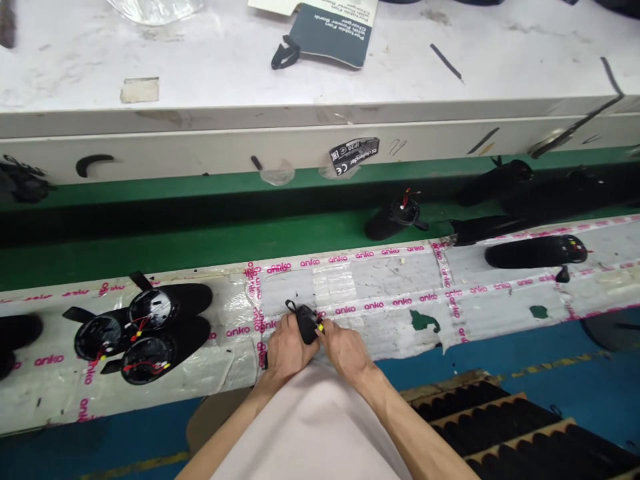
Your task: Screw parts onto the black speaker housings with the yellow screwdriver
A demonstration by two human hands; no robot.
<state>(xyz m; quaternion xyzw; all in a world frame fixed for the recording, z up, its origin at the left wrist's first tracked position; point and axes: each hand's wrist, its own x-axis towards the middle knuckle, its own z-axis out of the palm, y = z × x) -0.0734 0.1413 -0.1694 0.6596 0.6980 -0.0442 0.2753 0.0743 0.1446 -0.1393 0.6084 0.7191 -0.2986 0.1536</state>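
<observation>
Close to my body, at the table's near edge, a black cylindrical housing (307,325) with a strap loop at its far end sits between my hands. My left hand (289,352) is closed around its left side. Pinched fingers of my right hand (346,351) meet a small yellow wire connector (321,328) at the housing's right side. Part of the housing is hidden by my fingers. To the left lie three similar black cylinders, one of them an open-ended cylinder (150,359) with red wires and a strap showing.
Tape printed "anko" covers the low bench (373,333). Another black cylinder (535,252) lies at right, and one stands on the green strip (393,219). A white shelf (215,80) runs behind, bearing a cardboard tag (330,37). Trays of black cylinders (530,427) are at lower right.
</observation>
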